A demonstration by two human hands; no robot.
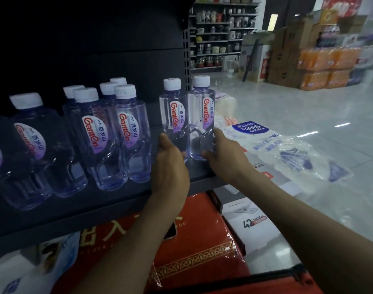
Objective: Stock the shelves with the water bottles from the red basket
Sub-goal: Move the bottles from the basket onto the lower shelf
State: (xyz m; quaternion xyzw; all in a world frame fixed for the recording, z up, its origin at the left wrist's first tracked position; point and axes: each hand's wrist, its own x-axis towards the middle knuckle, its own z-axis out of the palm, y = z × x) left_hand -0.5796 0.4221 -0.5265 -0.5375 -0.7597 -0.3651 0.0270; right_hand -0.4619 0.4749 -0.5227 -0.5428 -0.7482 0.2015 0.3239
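Two clear water bottles with white caps stand side by side at the right end of the dark shelf (pixel 109 211). My left hand (pixel 170 166) grips the base of the left bottle (pixel 172 111). My right hand (pixel 223 155) wraps around the base of the right bottle (pixel 201 115). Further left on the shelf stand several more of the same bottles (pixel 126 132), upright in rows. The red basket (pixel 287 283) shows only as a rim at the bottom right.
Below the shelf lie a red wrapped package (pixel 192 247) and a white box (pixel 251 225). Plastic-wrapped packs (pixel 276 149) rest on the floor to the right. Stacked cartons and orange drink packs (pixel 321 60) stand across the tiled aisle, with kitchenware shelving (pixel 219 35) behind.
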